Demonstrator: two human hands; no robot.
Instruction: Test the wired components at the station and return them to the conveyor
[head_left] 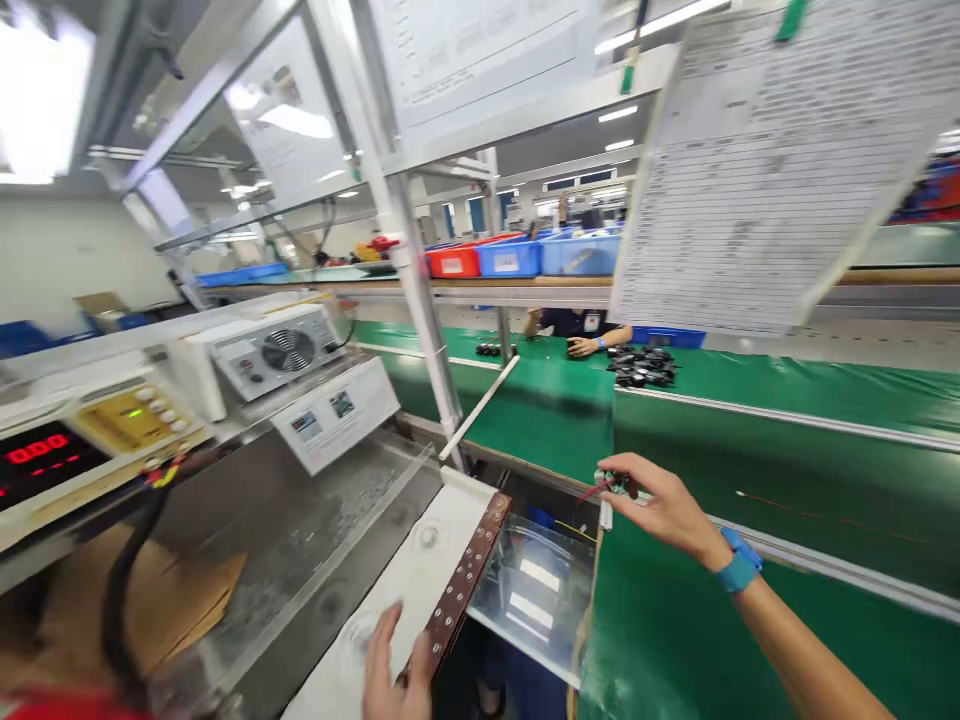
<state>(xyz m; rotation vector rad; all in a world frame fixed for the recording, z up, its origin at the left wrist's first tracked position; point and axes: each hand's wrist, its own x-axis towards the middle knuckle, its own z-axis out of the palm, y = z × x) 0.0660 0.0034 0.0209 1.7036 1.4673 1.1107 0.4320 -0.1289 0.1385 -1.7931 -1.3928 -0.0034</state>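
Observation:
My right hand (664, 505) reaches forward over the green conveyor belt (787, 480). Its fingers pinch a small dark part with a thin red wire (596, 489) at the belt's near edge. A blue wrist strap (739, 562) sits on that wrist. My left hand (394, 670) lies at the bottom of the view, its fingers resting on a white fixture plate (405, 590) beside a brown strip with a row of contacts (465, 580). The left fingers are stretched out and hold nothing.
Test instruments stand at the left: a unit with a red display (37, 455) and a box with a fan (289, 350). A clear plastic tray (536, 590) sits below the fixture. Across the belt another person's hands (581, 345) rest near a pile of black parts (641, 365). Blue and red bins (510, 258) line the shelf.

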